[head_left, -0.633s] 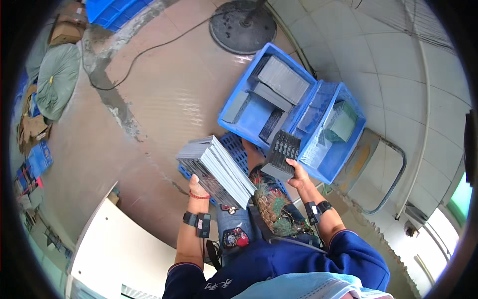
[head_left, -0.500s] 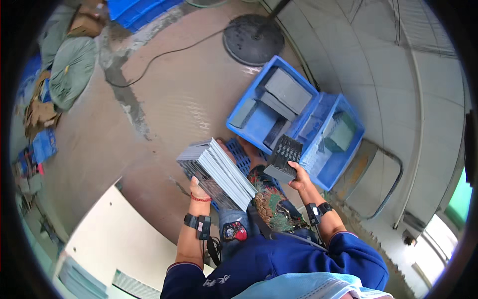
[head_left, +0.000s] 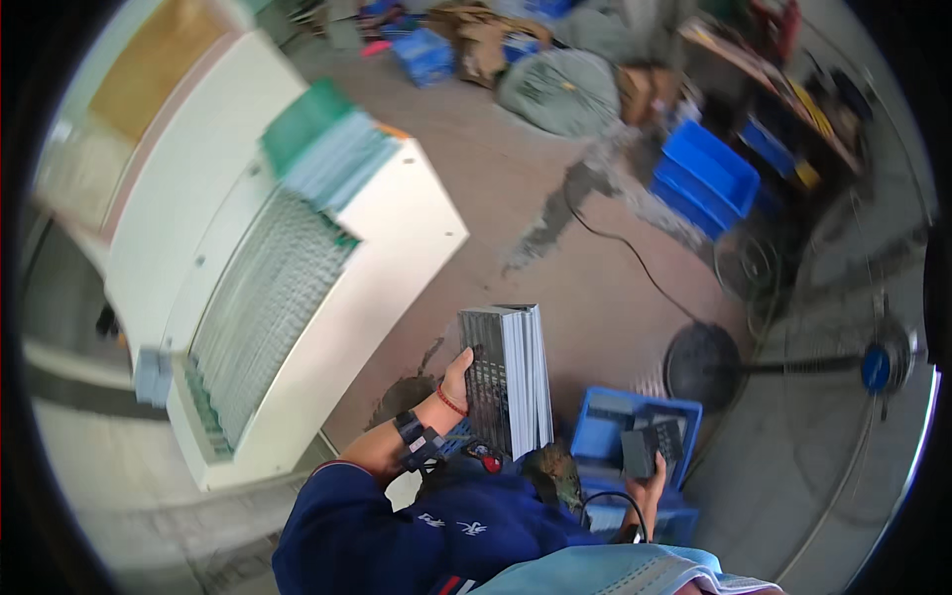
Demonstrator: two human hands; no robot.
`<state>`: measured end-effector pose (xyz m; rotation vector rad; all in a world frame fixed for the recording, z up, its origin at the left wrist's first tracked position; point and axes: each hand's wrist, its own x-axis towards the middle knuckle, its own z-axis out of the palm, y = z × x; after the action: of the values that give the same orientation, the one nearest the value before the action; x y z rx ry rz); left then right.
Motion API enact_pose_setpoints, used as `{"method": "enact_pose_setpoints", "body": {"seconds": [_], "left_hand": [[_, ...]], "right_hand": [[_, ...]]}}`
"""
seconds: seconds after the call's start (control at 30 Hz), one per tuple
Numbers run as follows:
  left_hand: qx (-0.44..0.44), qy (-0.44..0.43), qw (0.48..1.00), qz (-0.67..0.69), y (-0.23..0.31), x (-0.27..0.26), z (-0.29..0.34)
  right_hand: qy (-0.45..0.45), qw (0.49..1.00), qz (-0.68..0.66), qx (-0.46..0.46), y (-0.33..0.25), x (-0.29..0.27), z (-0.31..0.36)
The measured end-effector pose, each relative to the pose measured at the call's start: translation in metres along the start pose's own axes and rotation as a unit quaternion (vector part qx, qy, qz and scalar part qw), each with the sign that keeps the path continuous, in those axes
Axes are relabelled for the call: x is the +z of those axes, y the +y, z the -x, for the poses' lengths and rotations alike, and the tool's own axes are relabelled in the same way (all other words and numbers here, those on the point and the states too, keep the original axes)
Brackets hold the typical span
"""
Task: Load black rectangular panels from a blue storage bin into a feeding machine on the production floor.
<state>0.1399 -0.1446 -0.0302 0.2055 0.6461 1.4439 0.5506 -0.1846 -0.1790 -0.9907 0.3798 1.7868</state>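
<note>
A: Left hand [head_left: 458, 375]?

B: Fingers curled round the near edge of a stack of flat grey panels [head_left: 508, 377], thumb on the dark front face. The stack stands on edge, held up in front of the chest, above the knees. Clenched on it, firm.

A: Right hand [head_left: 650, 478]?

B: Gripping one small dark panel [head_left: 650, 448], fingers wrapped under its lower edge, down by the blue crate [head_left: 605, 421]. The crate sits just past the fingertips and the panel hangs over it.

A: How will the stack handle?

B: Looks stiff and thin-sheeted, several pieces pressed together. My guess is fairly heavy for one hand, and the sheets could slide against each other if the squeeze eases. Best held low on the edge with the thumb across the front, as now, or supported from beneath. Corners look hard and may chip if knocked.

A: And the single one?

B: Light and rigid, I'd say. An edge pinch is enough.

A: Around them?

B: Big white cabinet [head_left: 297, 268] with a slatted grille well to the left of the left fingers. A fan base [head_left: 702, 365], round and black, beyond the right fingers, cable [head_left: 635, 260] trailing off over the concrete floor [head_left: 555, 178]. More blue bins [head_left: 709, 169] far off. Blurry, so no finer detail.
</note>
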Motion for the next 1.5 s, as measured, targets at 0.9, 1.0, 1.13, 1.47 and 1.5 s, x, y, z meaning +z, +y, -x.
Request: {"method": "enact_pose_setpoints", "body": {"seconds": [0.9,1.0,1.13,1.47,1.5], "left_hand": [[0.728,0.368,0.565,0.123,0.226,-0.119,0.517],[0.688,0.418,0.584,0.103,0.256,-0.147,0.558],[0.605,0.501,0.612,0.094,0.301,-0.197,0.592],[0.348,0.528,0.774,-0.016,0.391,-0.229,0.622],[0.286,0.567,0.77,-0.055,0.398,-0.224,0.62]], "right_hand": [[-0.241,0.901,0.359,0.032,0.09,0.324,-0.03],[-0.269,0.879,0.393,0.037,0.131,0.365,-0.011],[-0.304,0.853,0.423,0.04,0.188,0.408,0.016],[-0.355,0.802,0.479,0.014,0.283,0.485,0.097],[-0.356,0.801,0.481,0.004,0.288,0.492,0.104]]}}
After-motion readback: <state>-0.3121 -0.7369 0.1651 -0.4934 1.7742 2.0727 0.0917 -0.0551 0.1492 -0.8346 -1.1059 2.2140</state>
